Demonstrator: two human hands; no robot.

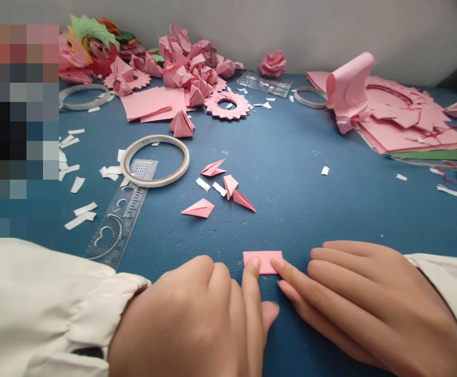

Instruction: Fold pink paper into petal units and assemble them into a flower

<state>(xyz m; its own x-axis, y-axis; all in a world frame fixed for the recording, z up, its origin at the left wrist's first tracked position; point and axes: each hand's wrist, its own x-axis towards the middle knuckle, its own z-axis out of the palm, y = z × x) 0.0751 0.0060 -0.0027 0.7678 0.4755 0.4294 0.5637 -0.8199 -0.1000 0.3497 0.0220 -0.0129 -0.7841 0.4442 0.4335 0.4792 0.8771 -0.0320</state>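
Touching pink paper rectangle (265, 261), lower centre, long axis left-right: your left hand (197, 314), right hand (364, 296) equally near, grips unpinched, fingertips (256, 263) atop.

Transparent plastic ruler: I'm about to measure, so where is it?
In the head view, left of centre: the transparent plastic ruler lies beyond the cream left sleeve, partly under the round white tape roll.

Head view: we look forward and down from the head | close: left hand (197, 319), right hand (373, 298) | beyond: blue tabletop (268, 157), pale wall (295, 31) | pixelated patch (16, 115) upper left, contents unclear
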